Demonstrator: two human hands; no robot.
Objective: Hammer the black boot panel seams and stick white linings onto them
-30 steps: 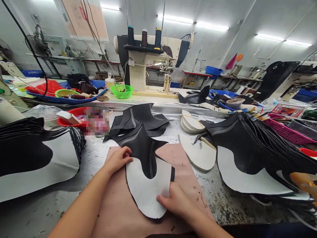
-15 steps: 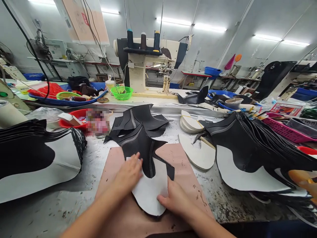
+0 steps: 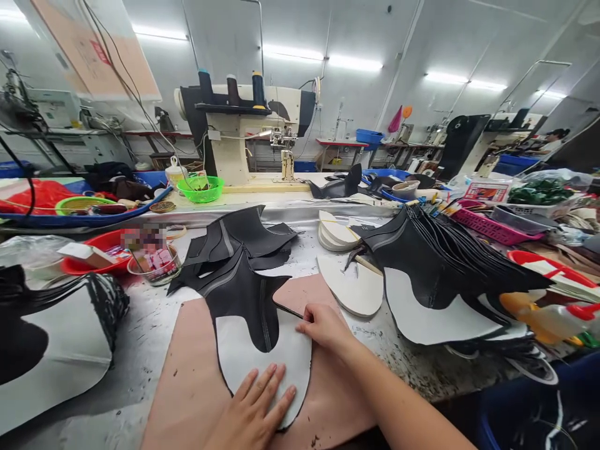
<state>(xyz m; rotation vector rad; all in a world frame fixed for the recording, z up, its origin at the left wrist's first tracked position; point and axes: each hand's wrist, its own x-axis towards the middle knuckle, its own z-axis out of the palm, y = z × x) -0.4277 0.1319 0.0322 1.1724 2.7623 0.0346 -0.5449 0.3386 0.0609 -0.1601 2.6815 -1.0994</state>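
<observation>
Your two hands are on one white U-shaped piece (image 3: 294, 357), laid over a black panel (image 3: 241, 297) on one pink mat (image 3: 180, 369): the left hand (image 3: 255, 406) lies flat, fingers slightly spread, grasping nothing, while the right hand (image 3: 327, 330), fingers curled, pinches its far right corner. Its long axis runs near to far, two prongs pointing far, the rounded end toward you and slightly right. Far ahead you have three thread spools (image 3: 233, 90).

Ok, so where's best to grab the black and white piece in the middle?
Probably the right edge of the black and white piece, pinched from the right. It's thin and lies mostly flat, so an edge makes the best grip. The right hand is there, with the left hand on the near end. Its far tip overlaps other black pieces.
</observation>
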